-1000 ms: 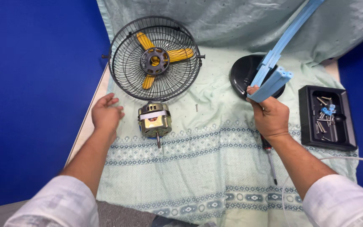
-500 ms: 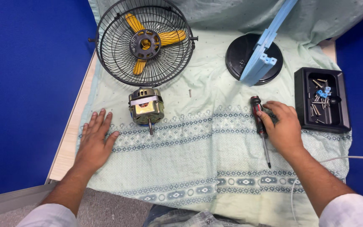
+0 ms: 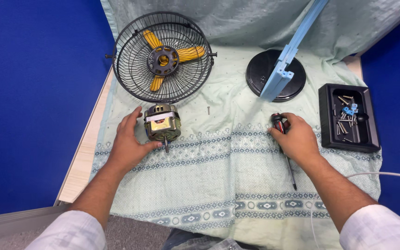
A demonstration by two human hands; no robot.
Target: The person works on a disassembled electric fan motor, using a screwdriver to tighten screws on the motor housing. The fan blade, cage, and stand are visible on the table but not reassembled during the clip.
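The left hand (image 3: 128, 141) has been moved to cup the fan motor (image 3: 162, 122); the screwdriver (image 3: 284, 144) is grasped under the right hand (image 3: 297, 139).

Two bare forearms enter from the lower edge, each ending in a bare hand: the left hand (image 3: 128, 143) and the right hand (image 3: 297, 139). Both arms wear white long sleeves of plain woven cloth, pushed back above the wrists. No rings, watch or gloves show.

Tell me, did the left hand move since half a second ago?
Yes. The left hand went toward the fan motor and now touches its side; before, it lay flat on the cloth, apart from the motor.
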